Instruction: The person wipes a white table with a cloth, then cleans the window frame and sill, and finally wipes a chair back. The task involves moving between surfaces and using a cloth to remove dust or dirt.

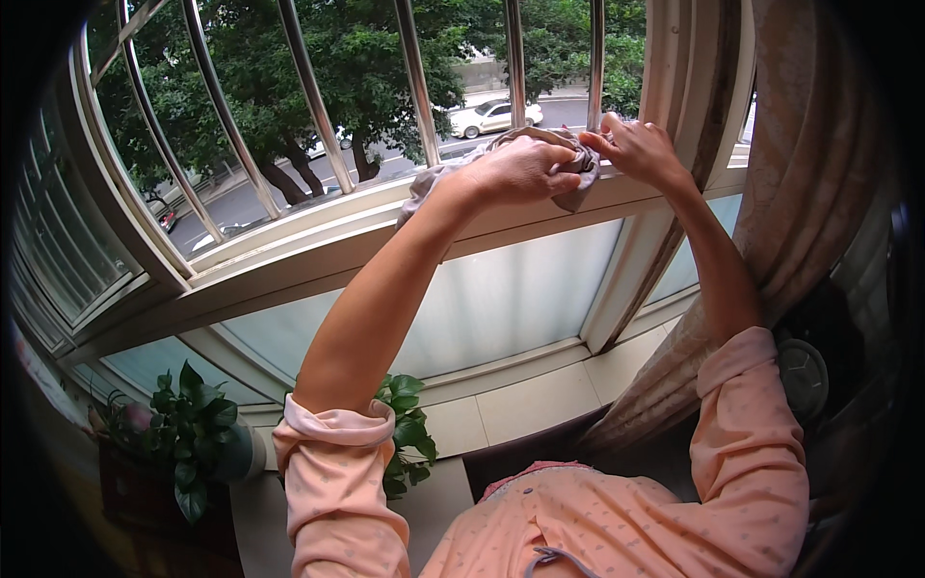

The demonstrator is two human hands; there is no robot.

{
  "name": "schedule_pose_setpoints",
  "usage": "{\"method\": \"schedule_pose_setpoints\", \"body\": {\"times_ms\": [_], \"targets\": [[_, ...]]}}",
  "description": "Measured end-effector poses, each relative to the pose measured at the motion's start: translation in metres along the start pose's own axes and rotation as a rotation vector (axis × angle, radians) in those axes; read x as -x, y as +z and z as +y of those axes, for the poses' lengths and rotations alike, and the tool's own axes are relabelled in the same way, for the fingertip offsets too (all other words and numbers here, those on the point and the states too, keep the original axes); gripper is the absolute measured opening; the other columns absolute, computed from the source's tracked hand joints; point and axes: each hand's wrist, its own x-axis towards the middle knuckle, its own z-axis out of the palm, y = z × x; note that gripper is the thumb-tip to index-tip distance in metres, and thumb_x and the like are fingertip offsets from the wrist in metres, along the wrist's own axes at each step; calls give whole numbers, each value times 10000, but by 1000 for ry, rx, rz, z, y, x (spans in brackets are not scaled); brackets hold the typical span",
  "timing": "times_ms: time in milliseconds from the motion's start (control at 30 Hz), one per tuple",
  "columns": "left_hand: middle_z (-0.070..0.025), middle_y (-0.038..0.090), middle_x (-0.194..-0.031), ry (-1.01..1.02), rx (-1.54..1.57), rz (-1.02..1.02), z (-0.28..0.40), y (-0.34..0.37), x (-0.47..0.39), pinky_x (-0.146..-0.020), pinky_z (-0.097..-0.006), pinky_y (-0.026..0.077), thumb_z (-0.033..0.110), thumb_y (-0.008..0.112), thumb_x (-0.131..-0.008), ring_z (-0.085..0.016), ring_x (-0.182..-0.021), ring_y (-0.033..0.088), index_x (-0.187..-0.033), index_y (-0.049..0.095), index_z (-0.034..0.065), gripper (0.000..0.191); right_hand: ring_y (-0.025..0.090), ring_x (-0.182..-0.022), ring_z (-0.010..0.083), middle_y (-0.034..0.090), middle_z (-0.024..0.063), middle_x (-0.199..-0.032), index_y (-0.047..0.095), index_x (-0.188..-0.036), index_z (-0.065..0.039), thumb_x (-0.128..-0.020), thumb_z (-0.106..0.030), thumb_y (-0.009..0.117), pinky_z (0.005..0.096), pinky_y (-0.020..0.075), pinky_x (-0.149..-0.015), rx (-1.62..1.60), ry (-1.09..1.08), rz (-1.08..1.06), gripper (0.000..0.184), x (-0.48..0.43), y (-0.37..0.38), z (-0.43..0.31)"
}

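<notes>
A crumpled greyish cloth [433, 184] lies along the lower sill of the window frame [303, 235]. My left hand [527, 170] is closed on this cloth, with its folds bunched under and around the fingers. Just to the right is my right hand [639, 148], at the sill's right end beside the upright window post. Its thumb reaches the right edge of the cloth and its fingers are bent. Whether those fingers grip the cloth is hidden. Metal bars [412, 79] stand right behind the sill.
Below the sill are frosted glass panels [506, 289] above a tiled ledge [531, 404]. A patterned curtain [795, 180] hangs at the right. Leafy potted plants [191, 412] stand at the lower left. An outward window sash [65, 217] is at the far left.
</notes>
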Motion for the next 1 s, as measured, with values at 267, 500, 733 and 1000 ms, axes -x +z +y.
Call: {"method": "schedule_pose_setpoints", "body": {"times_ms": [267, 500, 733, 1000], "targets": [[-94, 658, -836, -105, 90, 39, -15, -25, 56, -690, -288, 472, 272, 600, -874, -148, -744, 594, -1176, 574, 57, 371, 582, -481, 234, 495, 74, -428, 585, -487, -73, -759, -806, 266, 334, 430, -477, -39, -174, -82, 845, -2, -10, -42], [11, 600, -744, -417, 187, 221, -51, -59, 148, -610, -218, 429, 210, 592, -890, -47, -692, 502, -996, 655, -6, 249, 551, -465, 240, 516, 100, -457, 590, -512, -58, -799, -738, 350, 364, 394, -475, -159, -377, -134, 777, -11, -20, -140], [-100, 649, -670, -307, -389, 754, -75, -71, 222, -531, -267, 450, 169, 648, -822, -170, -552, 604, -812, 673, 8, 163, 614, -626, 304, 622, 159, -660, 661, -692, -35, -672, -309, 563, 377, 481, -570, -503, -540, -155, 292, -26, -15, -232], [-63, 671, -925, -192, -72, 1065, -49, -43, 266, -759, -243, 482, 61, 635, -839, -116, -850, 630, -1104, 570, 39, 273, 597, -686, 99, 638, 38, -793, 647, -933, 26, -781, -108, 619, 236, 505, -632, -1900, -379, -81, 205, -6, -7, -252]]}}
